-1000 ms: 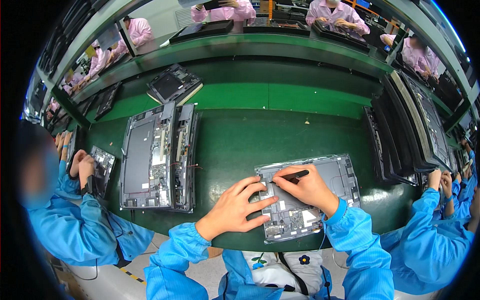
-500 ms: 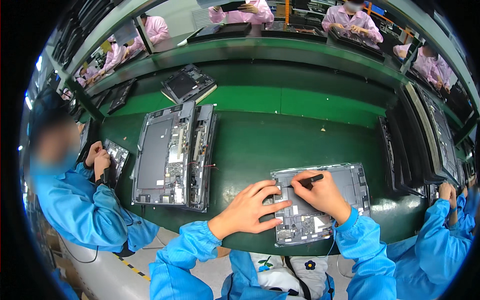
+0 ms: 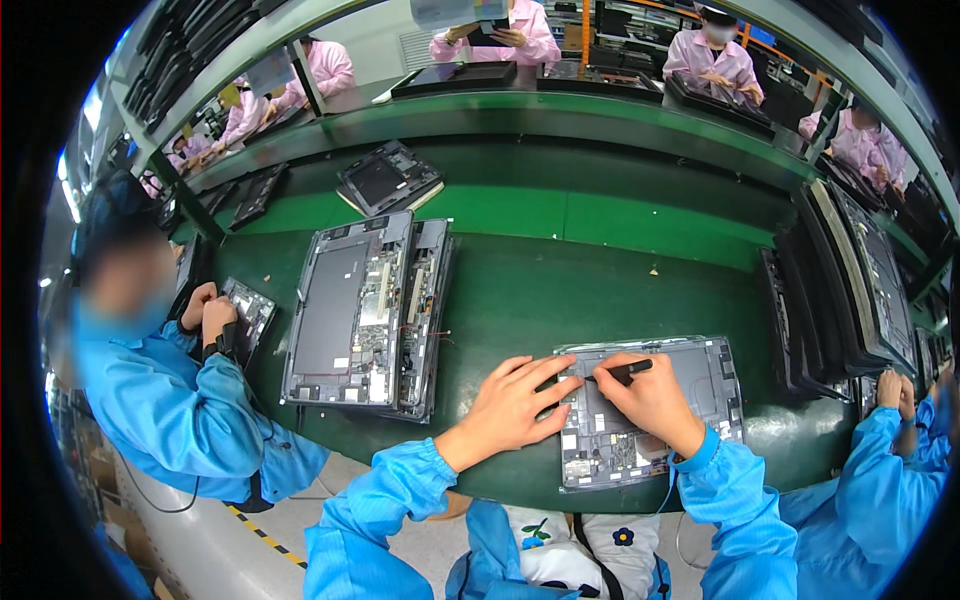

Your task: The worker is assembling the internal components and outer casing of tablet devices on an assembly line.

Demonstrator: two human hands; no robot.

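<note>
An opened laptop base [image 3: 690,375], dark grey with circuit boards along its near side, lies flat on the green table in front of me. My right hand [image 3: 650,400] grips a slim black pen-like tool [image 3: 630,371], its tip down near the base's far left part; I cannot make out its exact kind. The heel of that hand rests over the boards and hides some of them. At the base's left edge my left hand [image 3: 515,408] is open, fingers spread and fingertips touching the casing.
To the left stands a stack of similar laptop bases [image 3: 335,310], with another base [image 3: 385,178] behind it. Dark casings [image 3: 820,290] stand on edge at the right. A co-worker in blue [image 3: 190,410] works at my left; others in pink [image 3: 500,45] sit beyond the frame.
My left hand has slid toward the far end of the base's left edge. The right hand keeps the black tool at nearly the same spot. The whole view has shifted slightly.
</note>
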